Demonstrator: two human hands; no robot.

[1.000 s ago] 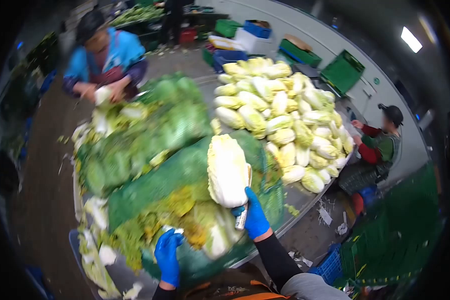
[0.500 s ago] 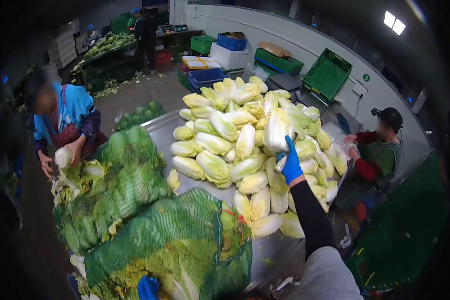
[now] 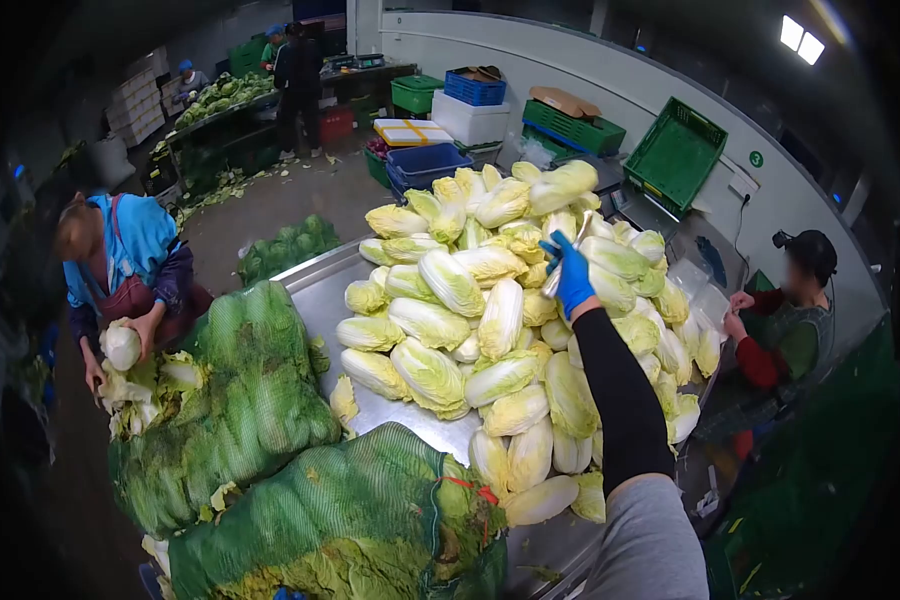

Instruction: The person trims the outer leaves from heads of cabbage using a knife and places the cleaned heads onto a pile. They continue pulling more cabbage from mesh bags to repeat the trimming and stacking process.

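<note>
My right hand [image 3: 570,276], in a blue glove, is over the heap of napa cabbages. A slim, shiny knife-like metal tool [image 3: 551,283] is held in its palm, while some fingers stretch out. Just beyond the hand, one pale napa cabbage [image 3: 564,187] lies on the far top of the heap, apart from my fingers. Of my left hand [image 3: 288,594] only a scrap of blue glove shows at the bottom edge, against the near green mesh sack of cabbages [image 3: 320,500]; its fingers are hidden.
A metal table [image 3: 315,290] carries the heap. Another mesh sack [image 3: 250,380] lies left. A co-worker in blue [image 3: 135,240] handles a cabbage at left; another co-worker [image 3: 795,310] sits at right. Crates [image 3: 675,155] stand behind.
The napa cabbage has left my right hand and now rests at the heap's far top. My fingers have spread. My left hand has dropped almost out of view as the view shifted.
</note>
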